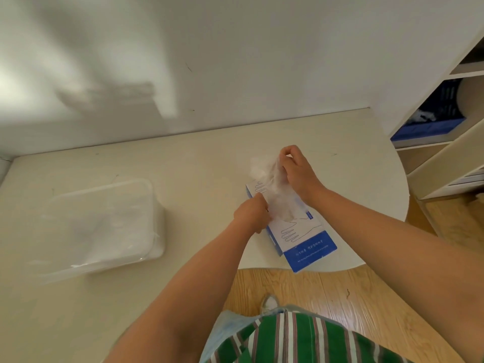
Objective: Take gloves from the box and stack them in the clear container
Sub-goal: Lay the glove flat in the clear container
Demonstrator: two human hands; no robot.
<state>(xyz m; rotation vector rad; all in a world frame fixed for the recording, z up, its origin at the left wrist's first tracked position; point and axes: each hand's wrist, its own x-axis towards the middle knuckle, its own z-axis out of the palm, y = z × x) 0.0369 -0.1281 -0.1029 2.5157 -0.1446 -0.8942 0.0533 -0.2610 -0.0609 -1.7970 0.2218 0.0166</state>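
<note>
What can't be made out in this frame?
Head view:
- Glove count in the right hand: the gloves are bunched, see-through film.
- Left hand: its fingertips are hidden by its own back; grip unclear.
- Clear container: contents blurred, washed out.
- Box print: too small.

Small white print on the blue band of the white-and-blue cardboard glove box (309,247); too blurred to read.

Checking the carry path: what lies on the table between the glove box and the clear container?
Head view: bare table, except the left hand beside the glove box.
</note>
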